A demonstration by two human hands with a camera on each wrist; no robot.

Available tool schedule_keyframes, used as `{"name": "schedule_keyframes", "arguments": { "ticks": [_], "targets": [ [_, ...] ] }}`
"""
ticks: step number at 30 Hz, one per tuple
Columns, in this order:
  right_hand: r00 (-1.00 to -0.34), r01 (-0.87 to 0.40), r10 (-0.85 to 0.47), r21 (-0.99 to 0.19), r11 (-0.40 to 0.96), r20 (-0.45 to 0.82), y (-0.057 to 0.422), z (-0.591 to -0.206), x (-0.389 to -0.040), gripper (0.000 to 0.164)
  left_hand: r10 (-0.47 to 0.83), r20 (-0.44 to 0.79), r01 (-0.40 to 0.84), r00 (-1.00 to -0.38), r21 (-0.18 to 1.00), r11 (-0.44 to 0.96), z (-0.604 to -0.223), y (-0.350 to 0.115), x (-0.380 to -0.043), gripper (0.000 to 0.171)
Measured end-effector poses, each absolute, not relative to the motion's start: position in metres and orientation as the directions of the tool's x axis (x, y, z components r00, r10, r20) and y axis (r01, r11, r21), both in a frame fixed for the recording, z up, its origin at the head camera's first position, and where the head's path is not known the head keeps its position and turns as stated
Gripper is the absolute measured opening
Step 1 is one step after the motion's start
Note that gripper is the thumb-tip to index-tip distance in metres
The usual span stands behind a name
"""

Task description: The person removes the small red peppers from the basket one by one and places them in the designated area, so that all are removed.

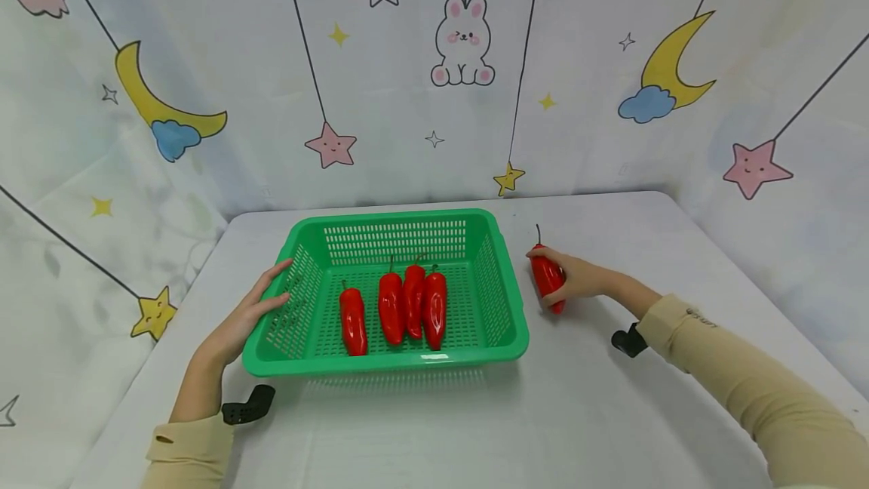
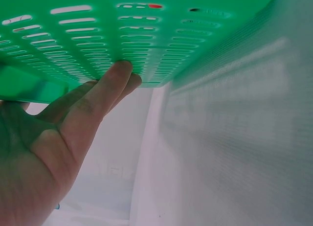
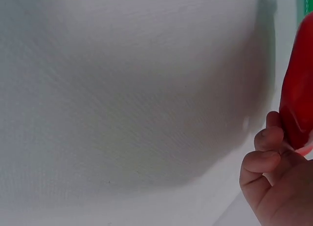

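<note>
The right hand curls its fingers around a pepper, just right of the basket. The left hand's fingers grip the basket's left rim. Inside lie four peppers, three bunched. Table beneath.

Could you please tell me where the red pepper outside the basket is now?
In the head view, the red pepper is just to the right of the green basket, gripped in the right hand.

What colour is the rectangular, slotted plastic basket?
The rectangular plastic basket is green, seen best in the head view.
</note>
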State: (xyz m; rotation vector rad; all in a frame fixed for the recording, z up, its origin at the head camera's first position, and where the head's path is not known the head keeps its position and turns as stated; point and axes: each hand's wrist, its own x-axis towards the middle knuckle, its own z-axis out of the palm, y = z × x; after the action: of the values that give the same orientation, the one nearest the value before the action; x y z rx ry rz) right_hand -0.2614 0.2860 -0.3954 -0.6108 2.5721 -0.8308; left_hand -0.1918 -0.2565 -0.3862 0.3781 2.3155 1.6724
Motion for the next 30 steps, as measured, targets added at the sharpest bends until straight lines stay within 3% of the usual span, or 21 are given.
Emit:
{"name": "schedule_keyframes", "arguments": {
  "ticks": [30],
  "targets": [
    [-0.841,-0.340,-0.508,-0.549,0.764,-0.186,0.2829,-0.4058,-0.2619,0.086,0.345,-0.041,0.077,-0.938,0.944,0.322,-0.3902,-0.2559,-0.1929,0.058]
  ]
}}
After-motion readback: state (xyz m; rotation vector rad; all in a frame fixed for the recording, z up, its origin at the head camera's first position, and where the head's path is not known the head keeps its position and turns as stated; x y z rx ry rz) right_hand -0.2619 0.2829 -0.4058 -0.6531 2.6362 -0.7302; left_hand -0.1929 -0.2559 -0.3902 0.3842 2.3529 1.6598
